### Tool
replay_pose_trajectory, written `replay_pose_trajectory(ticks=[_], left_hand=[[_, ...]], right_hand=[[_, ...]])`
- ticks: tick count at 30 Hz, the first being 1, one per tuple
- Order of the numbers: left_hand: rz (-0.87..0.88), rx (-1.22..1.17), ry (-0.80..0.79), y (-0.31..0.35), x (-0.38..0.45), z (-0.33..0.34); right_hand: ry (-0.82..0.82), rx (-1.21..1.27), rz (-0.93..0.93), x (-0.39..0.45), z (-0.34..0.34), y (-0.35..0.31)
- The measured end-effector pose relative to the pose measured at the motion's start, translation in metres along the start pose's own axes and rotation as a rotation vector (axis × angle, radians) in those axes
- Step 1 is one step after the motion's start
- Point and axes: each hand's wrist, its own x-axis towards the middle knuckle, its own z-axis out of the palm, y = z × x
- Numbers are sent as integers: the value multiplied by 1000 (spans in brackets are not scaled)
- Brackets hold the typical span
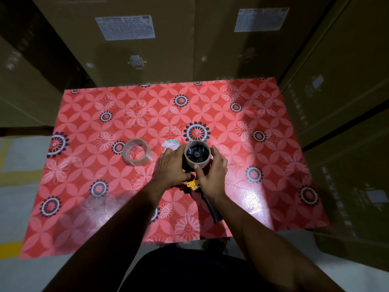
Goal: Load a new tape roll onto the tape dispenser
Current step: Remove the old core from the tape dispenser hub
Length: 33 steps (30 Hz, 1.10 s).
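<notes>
**Warehouse or stockroom packing spot**

Tall stacked cardboard cartons [134, 49] wall in the work area on three sides, each with a white printed shipping label [125, 27] and handling symbols. Bare grey floor with a yellow painted line [10, 247] at left. Small table under red floral oilcloth [84, 165] serves as bench. Dim, uneven overhead lighting.

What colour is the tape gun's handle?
Black handle, seen in the head view, beside a yellow bracket.
</notes>
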Motion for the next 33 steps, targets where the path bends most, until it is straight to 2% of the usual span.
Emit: replay_pose_trajectory(ticks=[5, 11, 18, 21, 25, 30, 33], left_hand=[[-6, 154, -44, 9, 1, -5], [-23, 45, -4, 10, -1, -8], [-45, 5, -8, 4, 1, -1], [-16, 56, -4, 6, 0, -2], [-40, 85, -18, 5, 0, -3], [-62, 94, -28, 4, 2, 3], [-28, 116, -21, 7, 2, -2]], right_hand=[[-32, -26, 9, 3, 1, -8], [-13, 66, -10, 5, 3, -2], [24, 53, 15, 5, 4, -2], [22, 68, 60, 4, 4, -5], [33, 102, 27, 1, 3, -1], [-43, 65, -22, 3, 5, -2], [-63, 82, 23, 5, 4, -5]])
